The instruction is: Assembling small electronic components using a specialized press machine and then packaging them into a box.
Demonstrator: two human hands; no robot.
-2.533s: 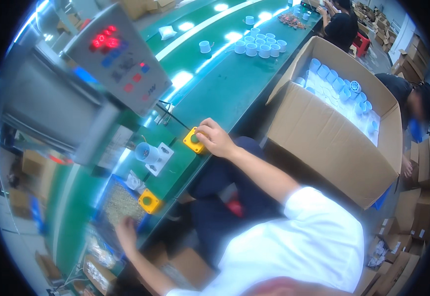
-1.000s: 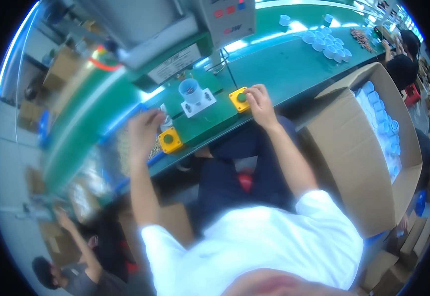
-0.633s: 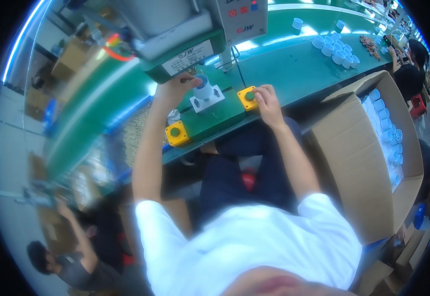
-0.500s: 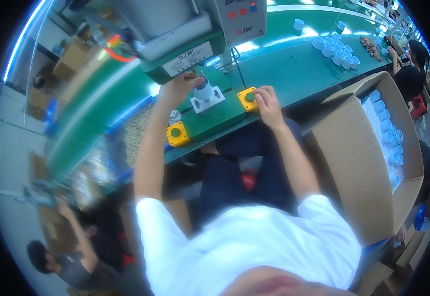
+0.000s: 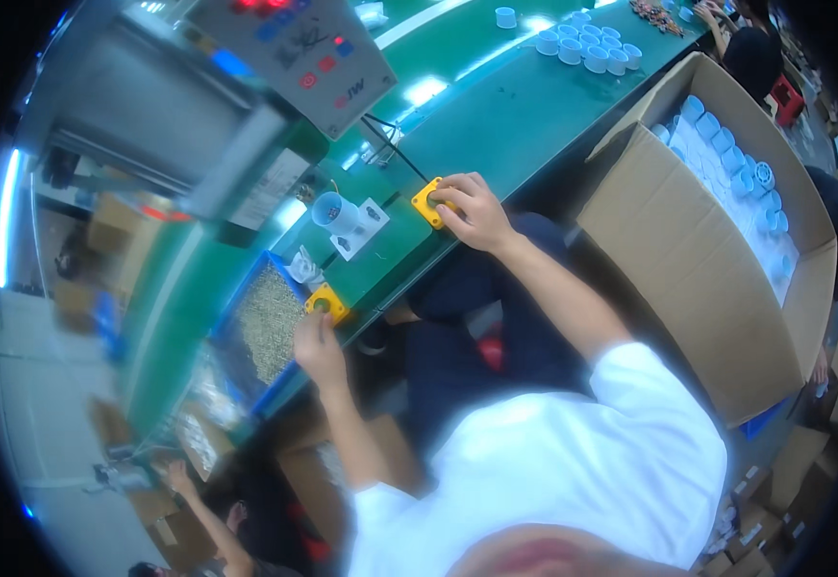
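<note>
Head view: the left hand (image 5: 315, 341) presses fingers curled on the near yellow button box (image 5: 326, 302), the right hand (image 5: 472, 210) likewise covers the farther one (image 5: 431, 201), with the pale blue cup (image 5: 334, 212) lying between them on its white fixture (image 5: 361, 229), slightly nearer the right hand.

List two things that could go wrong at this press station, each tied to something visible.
1. The white cylinder leans on its white fixture, so it might seat crooked.
2. The left hand and right hand each rest on a yellow button box at the green bench's edge; one might slip off.
</note>
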